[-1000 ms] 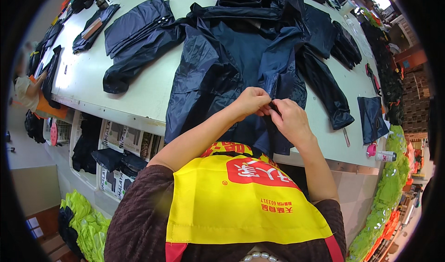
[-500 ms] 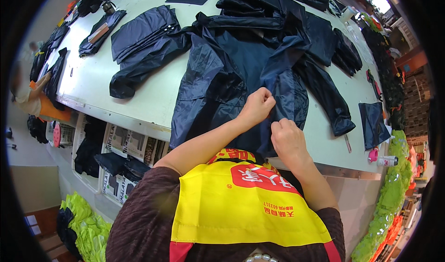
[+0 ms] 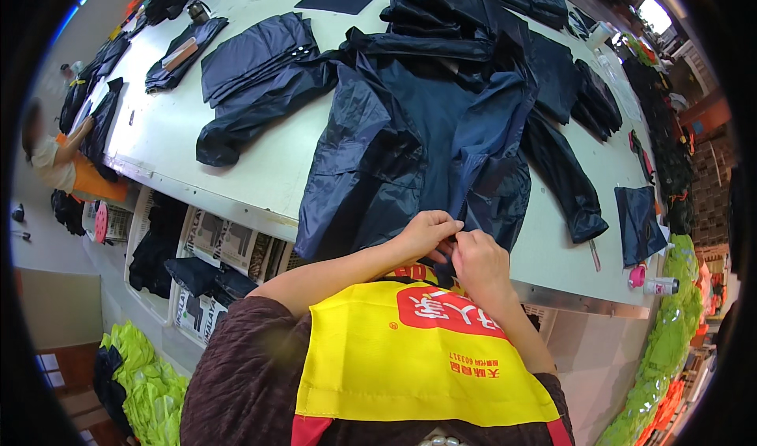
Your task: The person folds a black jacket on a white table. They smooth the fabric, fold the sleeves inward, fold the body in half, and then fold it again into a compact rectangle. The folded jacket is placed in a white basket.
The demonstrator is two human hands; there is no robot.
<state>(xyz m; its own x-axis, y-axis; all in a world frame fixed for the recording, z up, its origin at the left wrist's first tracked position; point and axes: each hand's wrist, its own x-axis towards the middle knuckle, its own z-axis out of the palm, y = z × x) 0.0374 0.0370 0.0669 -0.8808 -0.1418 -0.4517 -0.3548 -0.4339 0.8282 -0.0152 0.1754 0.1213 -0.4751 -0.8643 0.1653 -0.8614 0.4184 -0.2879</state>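
A shiny dark navy jacket (image 3: 359, 142) lies opened out on the pale table, its sleeves spread to both sides. Close to my body, at the lower end of the jacket's right front edge, my two hands meet. My left hand (image 3: 430, 235) pinches with thumb and forefinger at that edge. Beside it, touching or nearly so, my right hand (image 3: 481, 263) is closed on the same edge. A zip-like strip runs up from the fingers. Whatever small part sits between the fingertips is hidden.
Folded dark garments (image 3: 256, 55) lie left of the jacket, with more piled behind it (image 3: 434, 8). A pink-lidded bottle (image 3: 658, 286) and a dark folded piece (image 3: 639, 223) are at the right edge. A co-worker (image 3: 59, 158) stands far left. Crates (image 3: 181, 268) sit under the table.
My left hand has come down the jacket's front edge toward my body and joined my right hand. The right hand has shifted slightly lower. The head view has turned a little.
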